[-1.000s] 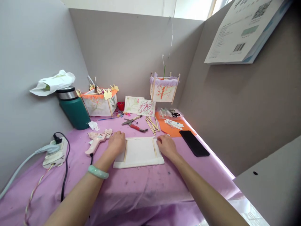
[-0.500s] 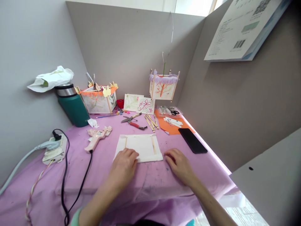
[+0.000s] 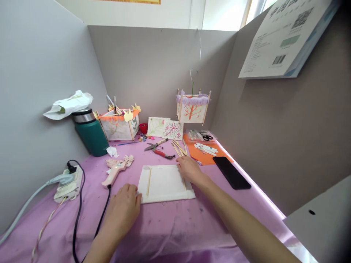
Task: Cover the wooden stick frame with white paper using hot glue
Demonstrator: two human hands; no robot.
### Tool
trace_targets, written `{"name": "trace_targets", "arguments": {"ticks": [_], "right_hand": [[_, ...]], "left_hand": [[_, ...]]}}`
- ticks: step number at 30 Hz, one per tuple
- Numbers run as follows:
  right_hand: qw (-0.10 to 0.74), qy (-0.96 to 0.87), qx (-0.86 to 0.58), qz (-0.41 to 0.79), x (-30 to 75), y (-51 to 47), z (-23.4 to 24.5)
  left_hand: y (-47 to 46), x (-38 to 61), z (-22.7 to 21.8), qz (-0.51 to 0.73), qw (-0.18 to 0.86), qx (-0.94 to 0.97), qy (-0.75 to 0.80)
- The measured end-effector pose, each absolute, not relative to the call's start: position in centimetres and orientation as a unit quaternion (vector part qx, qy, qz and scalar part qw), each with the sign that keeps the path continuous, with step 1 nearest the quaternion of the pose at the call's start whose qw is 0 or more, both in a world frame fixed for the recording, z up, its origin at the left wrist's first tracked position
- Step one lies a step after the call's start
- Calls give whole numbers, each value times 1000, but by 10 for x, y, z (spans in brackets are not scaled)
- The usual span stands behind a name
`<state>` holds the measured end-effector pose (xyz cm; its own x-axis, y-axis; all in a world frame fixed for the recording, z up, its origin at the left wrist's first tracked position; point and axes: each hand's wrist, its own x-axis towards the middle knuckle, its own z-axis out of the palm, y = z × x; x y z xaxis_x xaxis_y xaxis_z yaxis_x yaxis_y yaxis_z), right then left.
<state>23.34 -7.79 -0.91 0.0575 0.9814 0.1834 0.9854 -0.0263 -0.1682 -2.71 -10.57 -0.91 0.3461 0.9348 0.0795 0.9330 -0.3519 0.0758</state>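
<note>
A white rectangular panel (image 3: 164, 182) lies flat on the purple cloth, with a thin wooden stick (image 3: 148, 182) along its left side and another along its right. My left hand (image 3: 123, 204) rests by the panel's lower left corner, fingers loosely bent and thumb apart, holding nothing visible. Across the panel's upper right corner reaches my right hand (image 3: 190, 168). Its fingertips are at the lower ends of several short wooden sticks (image 3: 179, 148); no stick is seen lifted. Red-handled pruning shears (image 3: 160, 151) lie just left of those sticks.
A pink glue gun (image 3: 116, 172) with a black cord lies left, near a power strip (image 3: 68, 186). Behind are a green bottle (image 3: 91, 137), a decorated box (image 3: 117, 128) and a hanging paper lantern (image 3: 193, 109). A black phone (image 3: 231, 173) lies right, beside orange paper (image 3: 219, 157).
My right hand has moved forward from beside the panel's lower right corner to the wooden sticks. My left hand has slid left, off the panel's front edge. The camera view has tilted up slightly.
</note>
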Motion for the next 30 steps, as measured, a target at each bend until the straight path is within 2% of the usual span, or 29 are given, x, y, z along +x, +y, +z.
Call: {"name": "trace_targets", "arguments": {"ticks": [9,12,15,17,19,21,24,30], "right_hand": [[80,-670,-734,76,245,-66,-3],[90,-667,-729,123,248,-97,5],[126,-653,-724,185,244,-143,4],[216,-621,-690,302,238,-170,-2],[281,-591,-661,367,232,-191,-9],[307,-581,-677,332,229,-203,-17],[296,-611,-710,187,231,-215,-29],[297,-750,-584,96,236,-240,-45]], "left_hand": [[-99,-36,-4,101,97,809,571],[-77,-35,8,149,72,806,568],[-47,-26,26,158,18,818,553],[-28,-13,36,137,13,829,542],[-17,2,42,121,13,837,534],[-16,10,42,122,6,836,534],[-40,5,32,167,23,841,515],[-124,-53,-10,280,102,886,355]]}}
